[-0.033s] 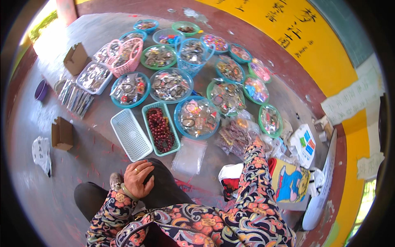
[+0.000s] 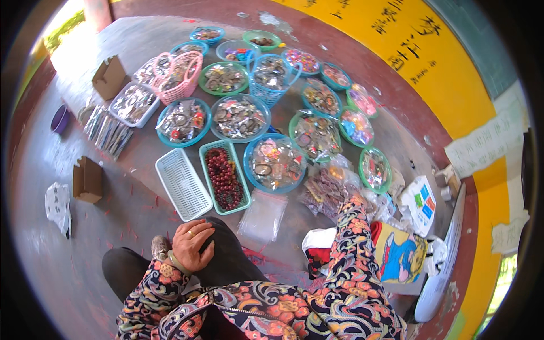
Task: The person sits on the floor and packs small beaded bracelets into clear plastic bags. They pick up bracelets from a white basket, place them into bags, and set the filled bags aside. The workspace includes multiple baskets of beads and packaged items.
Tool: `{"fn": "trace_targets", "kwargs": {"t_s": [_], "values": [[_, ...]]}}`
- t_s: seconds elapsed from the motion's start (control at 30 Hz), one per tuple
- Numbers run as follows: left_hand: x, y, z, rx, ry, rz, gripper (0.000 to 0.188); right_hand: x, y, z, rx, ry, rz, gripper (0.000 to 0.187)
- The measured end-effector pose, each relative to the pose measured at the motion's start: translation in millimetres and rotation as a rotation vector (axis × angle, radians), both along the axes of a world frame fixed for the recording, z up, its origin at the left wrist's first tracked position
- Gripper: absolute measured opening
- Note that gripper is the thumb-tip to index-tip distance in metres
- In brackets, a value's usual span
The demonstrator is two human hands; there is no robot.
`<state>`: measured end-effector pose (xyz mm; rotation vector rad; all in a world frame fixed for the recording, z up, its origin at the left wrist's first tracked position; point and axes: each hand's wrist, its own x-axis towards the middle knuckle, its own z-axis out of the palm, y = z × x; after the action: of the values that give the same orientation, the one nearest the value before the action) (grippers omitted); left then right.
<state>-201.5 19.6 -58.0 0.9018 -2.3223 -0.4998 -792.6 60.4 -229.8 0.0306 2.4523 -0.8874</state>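
Observation:
My left hand rests on my raised knee, thumb apart from the fingers and nothing in it. It wears a ring and a bangle. My right arm reaches forward, and only a little of my right hand shows past the sleeve, at a pile of clear bags of purplish-brown pieces; its fingers are hidden. Left of that pile lies a stack of clear plastic bags. Beyond my knee stand an empty white plastic basket and a pale green basket of dark red bead strings.
Several round basins, such as a blue one, hold bagged trinkets farther off. A pink handled basket and a blue one stand among them. Cardboard boxes are at left; a cartoon-print bag lies right of my arm.
The view has shifted slightly, so the basins and baskets sit a little lower and farther right. Both my hands keep their places.

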Motion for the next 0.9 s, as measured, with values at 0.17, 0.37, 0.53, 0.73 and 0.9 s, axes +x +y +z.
{"fn": "trace_targets", "kwargs": {"t_s": [0.17, 0.37, 0.53, 0.73, 0.9], "values": [[2, -1, 2, -0.017, 0.017, 0.010, 0.028, 11, 7, 14, 0.192, 0.236, 0.148, 0.017], [9, 4, -5, -0.001, 0.054, 0.026, 0.028, 32, 15, 32, 0.168, 0.469, 0.332, 0.015], [9, 4, -4, -0.009, 0.074, 0.021, 0.027, 45, 12, 48, -0.444, 0.524, 0.531, 0.014], [13, 5, -4, -0.001, 0.101, 0.008, 0.024, 78, -39, 92, -1.199, -0.497, 0.094, 0.016], [26, -3, -13, 0.162, 0.124, -0.055, 0.020, 218, -92, 182, -1.017, -0.671, 0.462, 0.017]]}}
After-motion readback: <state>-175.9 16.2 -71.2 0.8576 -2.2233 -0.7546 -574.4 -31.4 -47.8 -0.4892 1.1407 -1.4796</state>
